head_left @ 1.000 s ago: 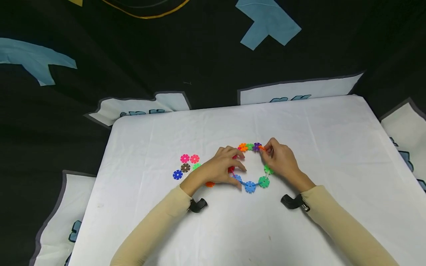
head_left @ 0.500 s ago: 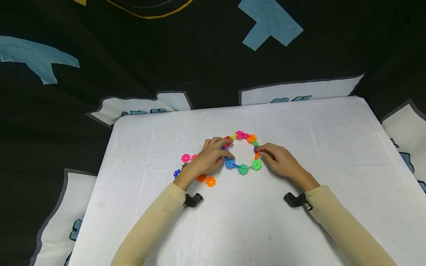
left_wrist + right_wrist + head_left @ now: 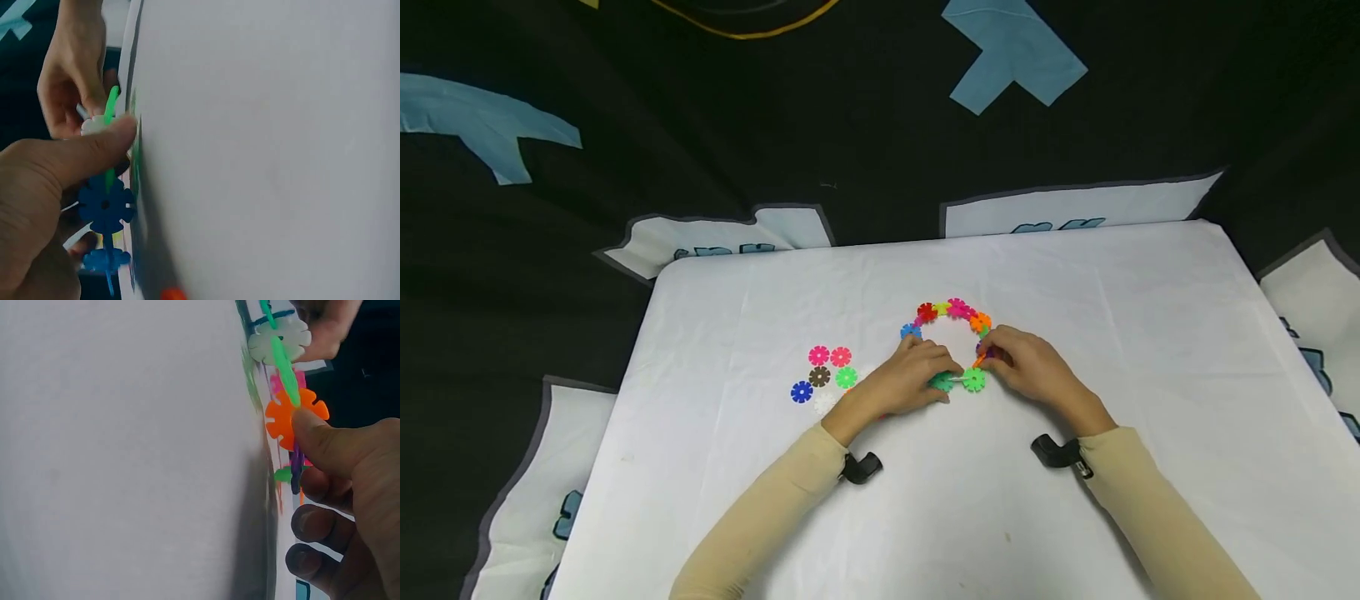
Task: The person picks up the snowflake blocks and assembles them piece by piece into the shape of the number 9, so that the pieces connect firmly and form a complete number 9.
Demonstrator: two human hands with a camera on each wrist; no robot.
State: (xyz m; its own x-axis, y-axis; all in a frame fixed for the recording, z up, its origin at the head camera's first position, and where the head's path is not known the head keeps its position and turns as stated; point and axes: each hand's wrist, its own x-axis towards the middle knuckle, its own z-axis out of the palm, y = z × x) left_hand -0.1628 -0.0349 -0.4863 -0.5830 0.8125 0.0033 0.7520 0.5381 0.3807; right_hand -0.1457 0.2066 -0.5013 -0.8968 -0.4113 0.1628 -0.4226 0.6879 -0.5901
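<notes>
head view: right hand (image 3: 1030,360) pinches orange disc (image 3: 282,419), ring (image 3: 927,312) 4 o'clock; left hand (image 3: 913,373) pinches dark-green disc (image 3: 941,382), 6 o'clock. likely disc-linking step; next needs slots aligned, pushed.

Notched-disc ring (image 3: 957,307), multicoloured, interlocked, roughly round

A white cloth (image 3: 1112,333) with faint creases covers the table. Loose flower-shaped discs lie on it, grouped about the brown disc (image 3: 820,377): a pink disc (image 3: 818,355) behind, a coral disc (image 3: 841,357) behind and right, a green disc (image 3: 846,377) beside it, a blue disc (image 3: 801,392) front-left, a white disc (image 3: 825,404) in front. Well right of the brown disc, a ring of discs (image 3: 973,380) sits over the table, contact unclear.
</notes>
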